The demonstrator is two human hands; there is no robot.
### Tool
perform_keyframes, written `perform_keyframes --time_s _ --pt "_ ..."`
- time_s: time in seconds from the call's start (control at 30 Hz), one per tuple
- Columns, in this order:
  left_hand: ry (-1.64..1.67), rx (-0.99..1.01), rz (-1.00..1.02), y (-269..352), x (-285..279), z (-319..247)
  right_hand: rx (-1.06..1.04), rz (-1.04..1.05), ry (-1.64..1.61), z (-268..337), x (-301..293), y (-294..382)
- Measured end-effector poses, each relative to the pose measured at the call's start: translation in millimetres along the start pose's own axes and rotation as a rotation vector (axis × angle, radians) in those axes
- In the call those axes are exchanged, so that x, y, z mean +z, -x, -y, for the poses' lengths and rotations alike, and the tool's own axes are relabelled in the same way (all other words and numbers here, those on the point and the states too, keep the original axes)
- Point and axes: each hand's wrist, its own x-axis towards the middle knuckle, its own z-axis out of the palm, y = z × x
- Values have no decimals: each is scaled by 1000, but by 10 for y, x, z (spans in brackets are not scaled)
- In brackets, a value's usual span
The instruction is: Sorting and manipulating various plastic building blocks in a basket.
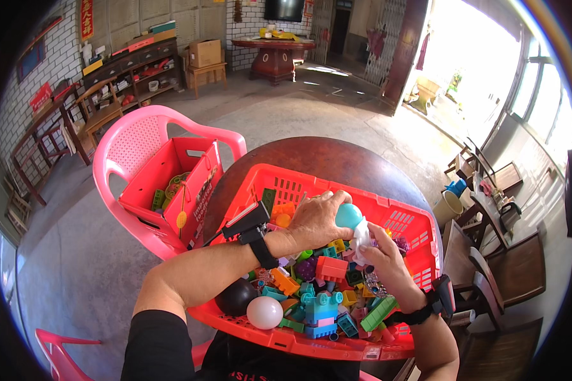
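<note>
My left hand (317,216) grips a light-blue ball (348,216) between thumb and fingers, above a red plastic basket (314,183). Pinched in my right hand (386,255) is a white cloth or tissue (361,240), which touches the ball's lower right side. Beneath both hands the basket holds a heap of toy building blocks in several colours, among them an orange-red block (331,269) and a green block (379,314). A black ball (237,297) and a white ball (265,313) rest at the basket's near left. Devices are strapped to both wrists.
The basket stands on a round wooden table (310,152). To the left, a pink plastic chair (126,126) bears a red cardboard box (205,174) with green toys inside. Wooden chairs (515,266) line the right wall. A cabinet (138,66) stands at the back left.
</note>
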Motion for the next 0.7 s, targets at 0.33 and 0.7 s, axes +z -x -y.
perform_keyframes --time_s 0.33,0.7 --pt "-54 87 298 128 65 -155 -544 -155 837 -84 -154 -101" --pt "46 617 -59 193 -25 -358 -60 -45 -478 -242 -243 -124"
